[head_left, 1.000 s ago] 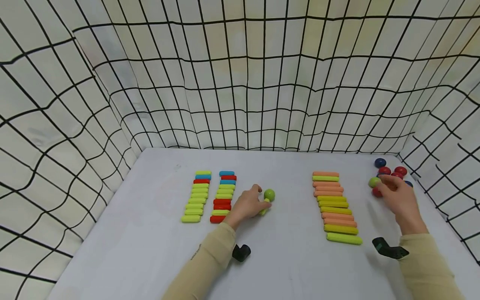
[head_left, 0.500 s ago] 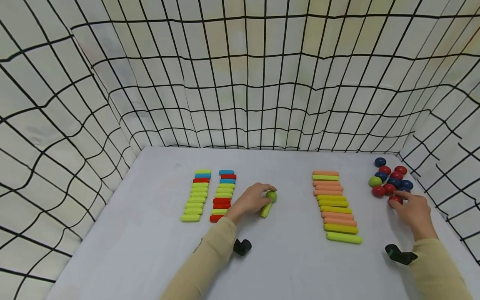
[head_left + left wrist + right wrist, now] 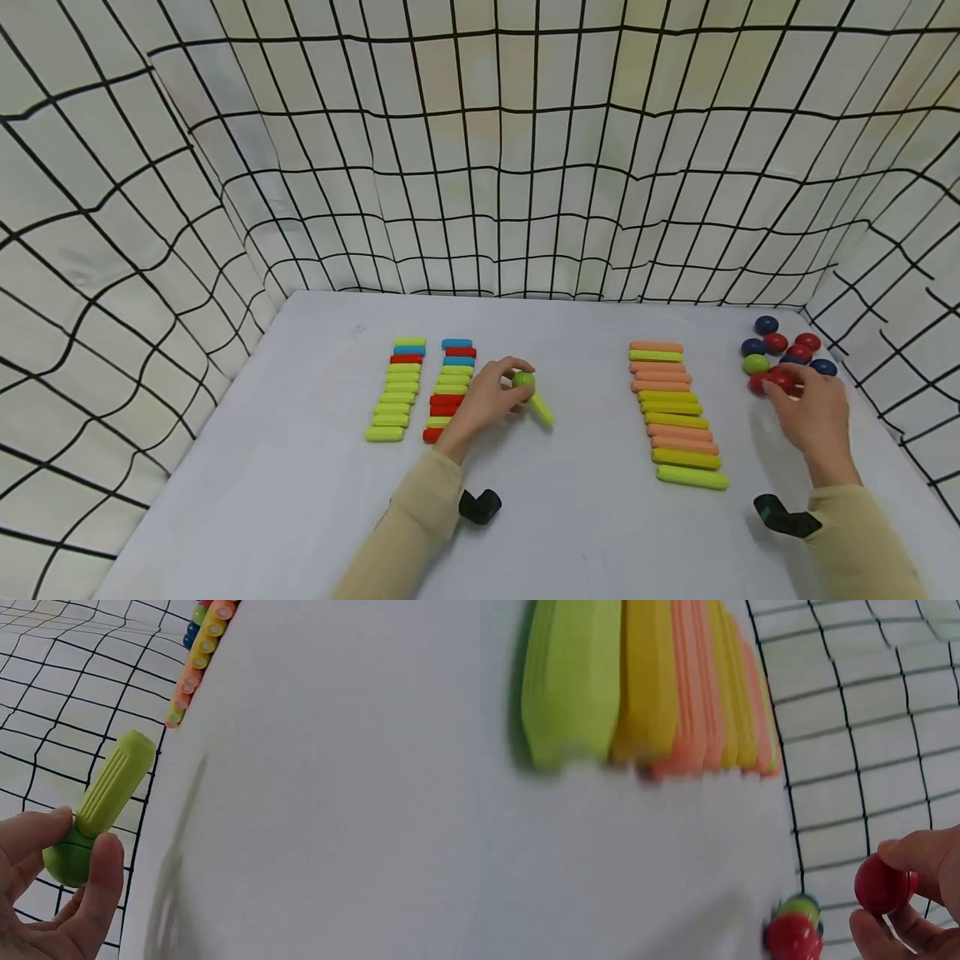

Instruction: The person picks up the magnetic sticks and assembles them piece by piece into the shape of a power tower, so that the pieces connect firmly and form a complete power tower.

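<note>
In my left hand point(image 3: 487, 396) is a small maraca-shaped piece, a green ball point(image 3: 69, 862) joined to a yellow-green ribbed handle point(image 3: 116, 784). Thumb and fingers pinch it at the ball, and the handle slants away from them. My right hand point(image 3: 813, 425) pinches a red ball point(image 3: 880, 885) that has a seam round it. This hand is at the near side of a cluster of loose balls on the right, among them a lime ball point(image 3: 756, 364) and a navy ball point(image 3: 766, 325). Fingers cover part of that cluster in the head view.
Two columns of short coloured sticks point(image 3: 393, 398) lie left of my left hand. A column of longer orange, yellow and lime sticks point(image 3: 670, 408) lies between the hands. Black netting point(image 3: 551, 175) over white cloth encloses the white table point(image 3: 585, 533) at the back and sides.
My left hand has shifted slightly left, and the handle has swung from pointing down-left to down-right. My right hand went right, took a red ball, then came back left towards the cluster.
</note>
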`<control>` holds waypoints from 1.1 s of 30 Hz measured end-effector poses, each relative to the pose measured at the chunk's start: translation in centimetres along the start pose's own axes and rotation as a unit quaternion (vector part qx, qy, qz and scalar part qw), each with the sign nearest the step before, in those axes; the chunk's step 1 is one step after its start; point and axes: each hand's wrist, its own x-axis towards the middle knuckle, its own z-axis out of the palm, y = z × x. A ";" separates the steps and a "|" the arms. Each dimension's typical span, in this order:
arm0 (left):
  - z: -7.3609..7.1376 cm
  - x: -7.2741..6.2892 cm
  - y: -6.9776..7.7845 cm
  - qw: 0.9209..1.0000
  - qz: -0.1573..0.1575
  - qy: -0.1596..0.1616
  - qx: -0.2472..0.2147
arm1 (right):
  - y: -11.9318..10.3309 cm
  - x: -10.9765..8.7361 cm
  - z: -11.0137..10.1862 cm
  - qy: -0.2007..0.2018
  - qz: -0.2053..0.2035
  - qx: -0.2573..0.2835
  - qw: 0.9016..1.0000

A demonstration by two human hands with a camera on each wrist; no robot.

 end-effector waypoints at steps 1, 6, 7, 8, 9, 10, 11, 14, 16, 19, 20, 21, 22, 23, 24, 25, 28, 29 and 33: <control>0.0 -0.1 0.0 1.000 -0.002 0.008 -0.030 | -1.1 -0.4 0.2 0.001 -0.018 0.012 1.000; 0.1 -0.2 0.6 0.992 -0.014 0.026 -0.126 | -6.4 -2.5 1.7 -0.116 -0.089 0.107 0.984; 0.2 -0.2 0.8 0.990 -0.012 0.026 -0.137 | -7.3 -2.9 2.1 -0.148 -0.097 0.128 0.976; 0.2 -0.2 1.0 0.989 -0.011 0.025 -0.147 | -8.2 -3.3 2.6 -0.178 -0.100 0.147 0.968; 0.3 -0.2 1.2 0.987 -0.009 0.023 -0.156 | -9.0 -3.6 3.2 -0.201 -0.106 0.160 0.961; 0.4 -0.2 1.4 0.986 -0.008 0.019 -0.165 | -9.7 -3.8 3.8 -0.218 -0.116 0.169 0.954; 0.6 -0.3 1.6 0.985 -0.005 0.014 -0.174 | -10.4 -4.0 4.3 -0.229 -0.125 0.177 0.949; 1.0 -0.4 2.1 0.982 -0.001 -0.002 -0.190 | -12.1 -4.4 5.9 -0.239 -0.150 0.187 0.941; 1.2 -0.5 2.3 0.981 -0.005 -0.004 -0.195 | -12.8 -4.5 6.6 -0.240 -0.162 0.188 0.939; 1.4 -0.6 2.4 0.980 -0.019 0.004 -0.197 | -13.5 -4.4 7.3 -0.239 -0.166 0.186 0.939; 1.5 -0.6 2.3 0.980 -0.026 0.008 -0.198 | -13.6 -4.3 7.5 -0.238 -0.165 0.183 0.939; 1.5 -0.7 2.2 0.980 -0.031 0.012 -0.198 | -13.8 -4.2 7.6 -0.238 -0.166 0.182 0.939; 1.5 -0.7 2.2 0.979 -0.035 0.013 -0.200 | -13.8 -4.1 7.7 -0.239 -0.164 0.181 0.940; 1.5 -0.7 2.1 0.978 -0.037 0.012 -0.203 | -13.9 -3.9 7.8 -0.240 -0.165 0.177 0.940; 1.4 -0.7 2.0 0.978 -0.037 0.011 -0.207 | -14.0 -3.7 8.0 -0.241 -0.168 0.173 0.940; 1.4 -0.7 2.0 0.977 -0.036 0.008 -0.209 | -14.0 -3.4 8.1 -0.243 -0.174 0.166 0.940; 1.4 -0.7 1.9 0.978 -0.036 -0.003 -0.208 | -14.1 -2.7 8.9 -0.254 -0.200 0.140 0.936; 1.4 -0.7 1.9 0.978 -0.034 -0.006 -0.204 | -14.2 -2.4 9.2 -0.259 -0.213 0.127 0.933; 1.3 -0.8 1.4 0.992 -0.029 -0.016 -0.126 | -14.7 -1.4 10.2 -0.281 -0.265 0.071 0.919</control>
